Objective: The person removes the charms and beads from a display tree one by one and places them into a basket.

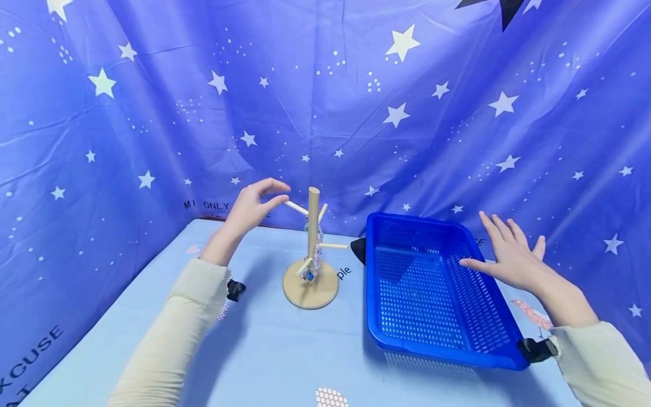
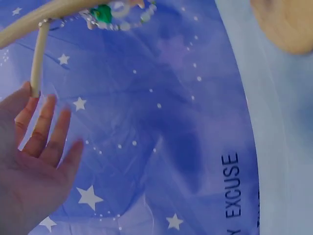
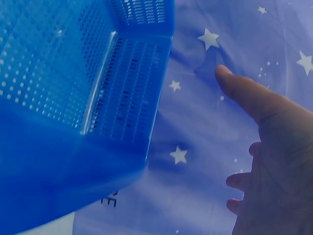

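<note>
Stand [image 1: 313,226]: upright on the light blue cloth [image 1: 264,350], it looked wooden, stiff and rather light; I judged that it could tip under a sideways pull, so the safest hold was low on the post [image 1: 313,203], near its round base [image 1: 311,295].
Peg [image 1: 296,207]: thin and straight, it pointed left from the stand's upper part; near the tip it would probably bear little force.
Bead strings [image 2: 124,25]: they hung at the stand's post; they seemed flexible, smooth and perhaps fragile, better lifted by a gentle pinch.
Left hand [image 1: 252,204]: left of the stand, at this tip, with fingers slightly bent and thumb and forefinger apart; I saw no firm hold and could not tell if the thumb touched the wood.
Basket [image 1: 372,282]: right of the stand, of blue perforated plastic.
Right hand [image 1: 516,263]: well right of the stand, beyond most of the basket, fingers spread wide, holding nothing.
Curtain [image 1: 315,113]: behind the stand, starry.
</note>
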Available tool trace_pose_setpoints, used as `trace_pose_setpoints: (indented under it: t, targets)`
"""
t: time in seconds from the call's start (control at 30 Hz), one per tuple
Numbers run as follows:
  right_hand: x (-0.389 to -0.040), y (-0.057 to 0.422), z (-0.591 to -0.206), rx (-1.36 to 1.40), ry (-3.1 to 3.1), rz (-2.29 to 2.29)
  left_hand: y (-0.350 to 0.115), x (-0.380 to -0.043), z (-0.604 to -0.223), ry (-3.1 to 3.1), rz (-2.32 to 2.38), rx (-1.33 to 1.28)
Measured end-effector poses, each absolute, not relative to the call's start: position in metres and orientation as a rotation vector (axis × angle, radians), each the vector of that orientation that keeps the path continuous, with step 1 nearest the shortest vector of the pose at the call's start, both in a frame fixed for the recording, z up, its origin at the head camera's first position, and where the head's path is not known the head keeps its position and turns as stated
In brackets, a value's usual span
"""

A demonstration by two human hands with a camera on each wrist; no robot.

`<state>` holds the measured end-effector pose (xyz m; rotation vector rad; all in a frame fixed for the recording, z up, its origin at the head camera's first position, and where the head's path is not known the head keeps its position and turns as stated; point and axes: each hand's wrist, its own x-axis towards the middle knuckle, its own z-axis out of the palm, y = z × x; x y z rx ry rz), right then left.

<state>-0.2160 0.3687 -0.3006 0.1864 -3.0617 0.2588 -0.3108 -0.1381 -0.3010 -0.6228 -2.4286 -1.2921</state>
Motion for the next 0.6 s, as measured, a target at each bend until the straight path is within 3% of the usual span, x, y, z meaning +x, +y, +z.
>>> trace_pose_setpoints:
  t: [0.3, 0.6]
  targets:
    - [-0.225, 0.339, -0.295, 0.285, -3.058, 0.321, -0.139, -0.312, -0.303, -2.443, -1.707, -0.56]
    - [-0.239, 0.299, -0.284, 0.401, -3.013, 0.388, -0.135, -0.309, -0.298, -2.42, -1.795, -0.515]
